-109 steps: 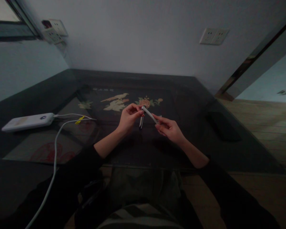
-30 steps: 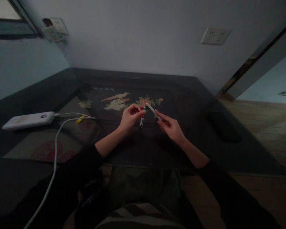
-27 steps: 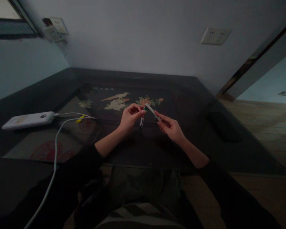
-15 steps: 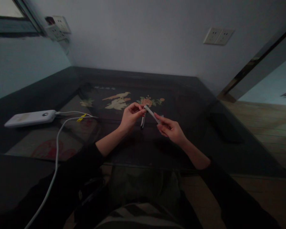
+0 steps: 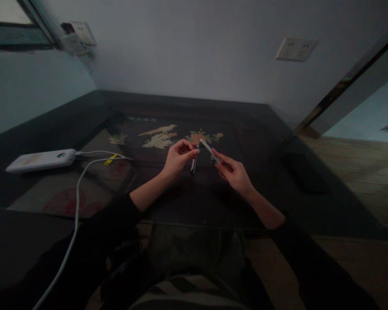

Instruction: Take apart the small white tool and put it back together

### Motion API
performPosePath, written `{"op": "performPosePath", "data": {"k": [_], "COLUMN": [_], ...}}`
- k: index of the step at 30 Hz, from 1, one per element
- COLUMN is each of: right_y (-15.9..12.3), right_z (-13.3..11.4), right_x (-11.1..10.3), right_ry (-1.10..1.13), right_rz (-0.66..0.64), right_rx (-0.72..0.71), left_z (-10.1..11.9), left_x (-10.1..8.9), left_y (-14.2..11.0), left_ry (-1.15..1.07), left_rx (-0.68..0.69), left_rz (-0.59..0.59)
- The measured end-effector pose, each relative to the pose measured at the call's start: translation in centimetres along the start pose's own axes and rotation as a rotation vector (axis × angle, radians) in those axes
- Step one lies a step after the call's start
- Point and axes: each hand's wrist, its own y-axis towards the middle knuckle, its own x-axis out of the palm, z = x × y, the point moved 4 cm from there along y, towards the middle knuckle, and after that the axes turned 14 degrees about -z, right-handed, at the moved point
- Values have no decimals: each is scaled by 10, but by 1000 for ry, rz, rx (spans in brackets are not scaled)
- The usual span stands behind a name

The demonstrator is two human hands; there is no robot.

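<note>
With its barcode (image 5: 215,160) turned back into view and its far end shifted right, the white strip (image 5: 208,147) is pinched between the right hand's (image 5: 232,172) fingertips above the dark tabletop (image 5: 187,202), a green-and-white piece (image 5: 194,163) being pinched by the left hand (image 5: 177,159); handling appears unfinished.
</note>
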Motion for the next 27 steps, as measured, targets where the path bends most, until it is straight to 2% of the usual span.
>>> {"op": "performPosePath", "data": {"k": [7, 16, 27], "right_y": [-3, -4, 0], "right_z": [-2, -6, 1], "right_x": [4, 9, 0], "right_ry": [-13, 78, 0], "right_rz": [-23, -92, 13], "right_rx": [-6, -18, 21], "left_z": [1, 1, 0], "left_x": [0, -1, 1], "left_y": [0, 1, 0], "left_ry": [-21, -12, -21], "left_rx": [15, 18, -12], "left_rz": [14, 7, 17]}}
